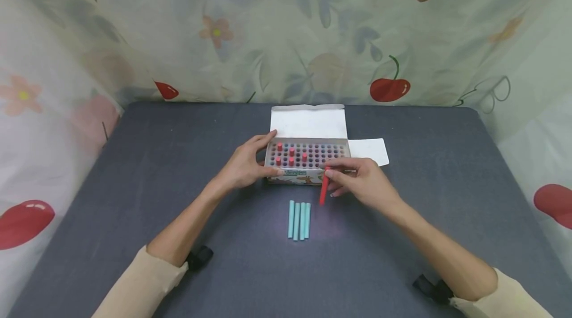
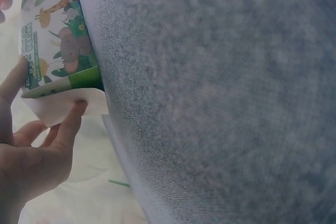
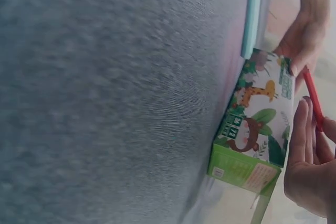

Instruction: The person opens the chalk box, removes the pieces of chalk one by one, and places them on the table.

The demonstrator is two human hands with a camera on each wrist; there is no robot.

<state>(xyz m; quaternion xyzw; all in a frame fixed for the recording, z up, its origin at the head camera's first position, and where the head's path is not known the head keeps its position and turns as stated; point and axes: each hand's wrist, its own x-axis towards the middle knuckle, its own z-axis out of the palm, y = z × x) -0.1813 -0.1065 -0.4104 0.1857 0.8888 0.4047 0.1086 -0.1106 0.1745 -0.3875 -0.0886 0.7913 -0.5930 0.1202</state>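
White cardboard box printed with animals (image 1: 300, 179): sits near the middle of the table, long printed side facing the person, top open.
White inner lid (image 1: 308, 123): folds up and back from the far edge of the box.
White side flap (image 1: 370, 151): sticks out beyond the right end.
Grey tray with rows of round holes (image 1: 326, 151): fills the open top of the box.
Five upright red sticks (image 1: 305, 157): stand in holes toward the left half of the tray, ends showing above it.
Left hand (image 1: 246, 165): grips the left end of the box, with thumb on the printed front and a fingertip against a white end flap (image 2: 55, 103).
Right hand (image 1: 364, 181): pinches a slim red stick between thumb and fingers, well apart from the left hand; cannot tell whether touching the box.
Slim red stick (image 1: 323, 191): slants in front of the right part of the box, upper end near the rim.
Four slim teal sticks (image 1: 297, 221): lie side by side on the table, just in front of the box, lengthwise toward the person.
Table with dark grey-blue covering (image 1: 357, 268): lies under everything.
Pale curtain with cherries and flowers (image 1: 277, 35): hangs behind the table.
Beige sleeves (image 1: 143, 278): cover both upper forearms.
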